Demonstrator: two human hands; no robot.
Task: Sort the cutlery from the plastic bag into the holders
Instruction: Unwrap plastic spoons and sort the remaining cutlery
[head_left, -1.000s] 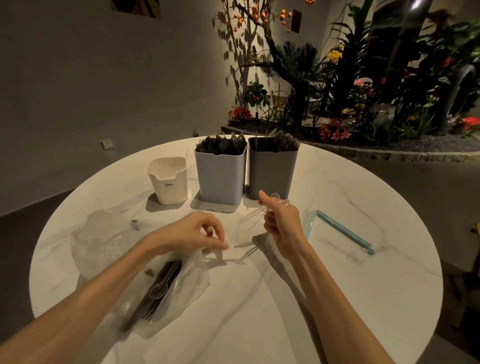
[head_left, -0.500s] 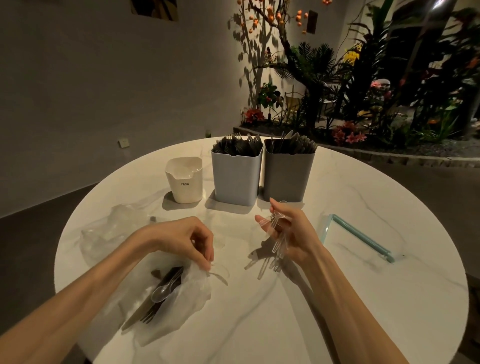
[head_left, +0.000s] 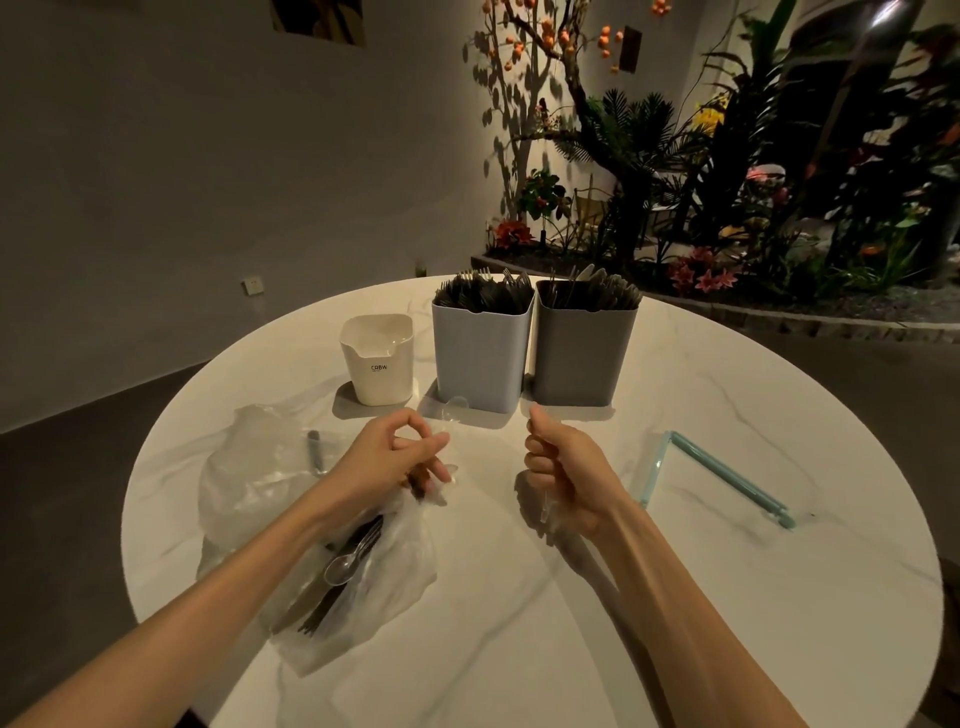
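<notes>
Spoon lifted from bag (head_left: 363, 561), now pinched in left hand (head_left: 400, 457).
Raised off worktop (head_left: 519, 623) a moment after reaching into the bag; clear spoon (head_left: 451, 415) points toward holders (head_left: 480, 358). Right hand (head_left: 563, 475) curled round a clear bundle (head_left: 546, 512), drawn upright since before. Likely next: drop into cream holder (head_left: 378, 364). More cutlery (head_left: 343, 566) left bagged, so sorting unfinished.

Cutlery being sorted at a round table (head_left: 675, 597)

A clear spoon (head_left: 451, 415) is pinched by the left hand (head_left: 395, 457); clear cutlery (head_left: 546, 506) is gripped by the right hand (head_left: 563, 473).
</notes>
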